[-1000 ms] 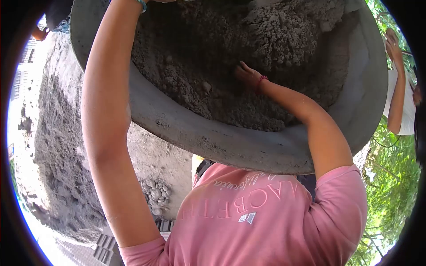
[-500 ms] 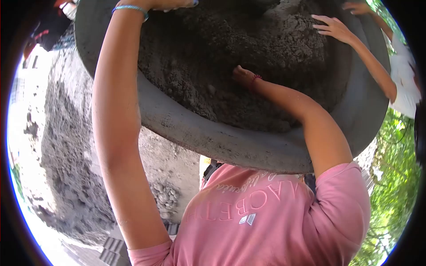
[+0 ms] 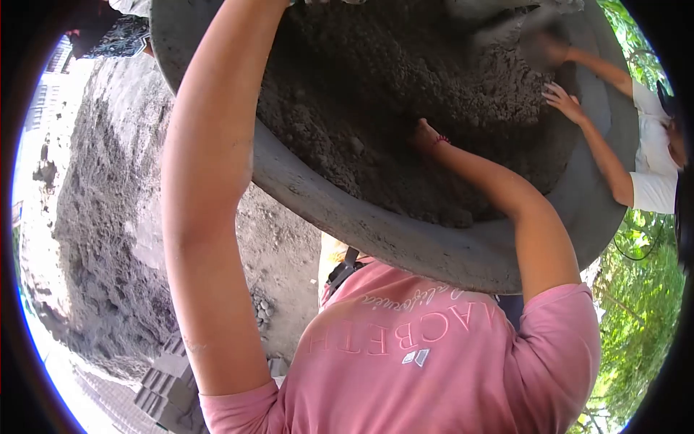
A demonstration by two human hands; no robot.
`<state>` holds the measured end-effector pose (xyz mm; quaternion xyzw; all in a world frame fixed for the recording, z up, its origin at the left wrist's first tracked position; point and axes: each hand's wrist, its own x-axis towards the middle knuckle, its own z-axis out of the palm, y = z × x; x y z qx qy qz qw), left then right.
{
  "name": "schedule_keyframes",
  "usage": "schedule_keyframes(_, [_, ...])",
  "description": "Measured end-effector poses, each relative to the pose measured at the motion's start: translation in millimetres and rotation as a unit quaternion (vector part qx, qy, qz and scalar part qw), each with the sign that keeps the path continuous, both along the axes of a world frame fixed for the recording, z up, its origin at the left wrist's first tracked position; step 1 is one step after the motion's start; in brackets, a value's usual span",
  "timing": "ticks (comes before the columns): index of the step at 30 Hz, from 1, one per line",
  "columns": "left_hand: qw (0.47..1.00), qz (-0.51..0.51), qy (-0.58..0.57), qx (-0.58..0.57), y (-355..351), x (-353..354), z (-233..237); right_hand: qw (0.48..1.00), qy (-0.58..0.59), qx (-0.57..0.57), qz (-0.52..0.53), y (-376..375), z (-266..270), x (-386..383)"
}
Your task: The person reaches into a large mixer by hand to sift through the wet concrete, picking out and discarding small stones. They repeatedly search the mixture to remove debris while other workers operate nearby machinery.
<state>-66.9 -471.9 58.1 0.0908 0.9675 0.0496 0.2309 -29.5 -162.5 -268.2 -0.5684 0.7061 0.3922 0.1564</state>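
Observation:
A wide round grey basin (image 3: 361,231) tilts in front of me, holding a dark grey, crumbly, damp-looking mix (image 3: 390,69). My right hand (image 3: 428,134), with a dark red bracelet at the wrist, reaches down into the mix near the middle. Its fingers are lost in shadow and material. My left arm stretches up across the basin's left side; the top edge cuts off nearly all of my left hand (image 3: 329,1), so its fingers cannot be made out.
Across the basin at right, a person in white sleeves has one spread hand (image 3: 566,105) at the mix and another blurred hand (image 3: 555,49) above it. Left are a grey heap (image 3: 108,239) and stacked grey blocks (image 3: 170,387). Green foliage (image 3: 643,289) grows at right.
My right hand has shifted slightly right and down in view. My left hand has slid almost out at the top. The other person's hands are lower, one now blurred.

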Motion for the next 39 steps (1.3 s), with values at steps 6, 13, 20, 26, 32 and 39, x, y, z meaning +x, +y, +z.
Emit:
schedule_keyframes(6, [0.997,-0.037,0.056,0.031,-12,-6,-8,0.998,-0.055,0.018,0.005,23,14,-2])
schedule_keyframes(13, [0.997,-0.032,0.037,0.053,-8,2,-2,0.994,-0.082,0.030,-0.064,11,-4,19])
schedule_keyframes(20, [0.990,-0.071,0.060,0.110,-19,-7,-14,0.983,-0.138,0.119,-0.038,16,-3,14])
schedule_keyframes(26, [0.988,-0.080,0.055,0.121,-18,-7,-21,0.981,-0.157,0.108,-0.042,28,2,23])
schedule_keyframes(32, [0.984,-0.077,0.065,0.146,-23,-9,-19,0.963,-0.198,0.185,-0.012,42,13,17])
schedule_keyframes(39, [0.981,0.009,0.149,0.126,-18,1,12,0.671,-0.570,-0.094,-0.466,72,177,1])
